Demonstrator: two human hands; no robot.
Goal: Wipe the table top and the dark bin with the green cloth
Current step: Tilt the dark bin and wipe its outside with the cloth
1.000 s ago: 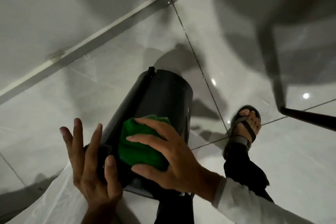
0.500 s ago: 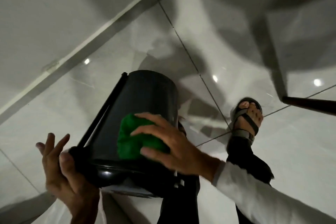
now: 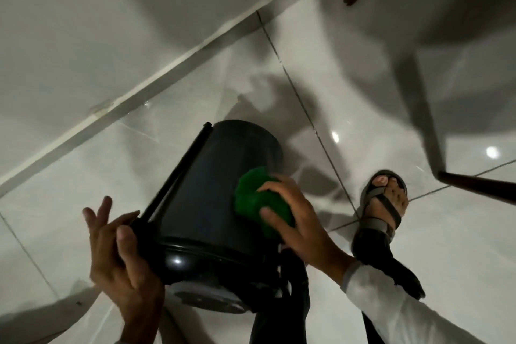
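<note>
Green cloth (image 3: 258,200) now nearer bin's (image 3: 206,190) right side

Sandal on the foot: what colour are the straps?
Grey straps with darker edges on the sandal, clearest in the head view, the only one.

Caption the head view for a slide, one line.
Right hand presses the green cloth against the tilted dark bin while the left hand steadies its lidded end above the tiled floor.
</note>
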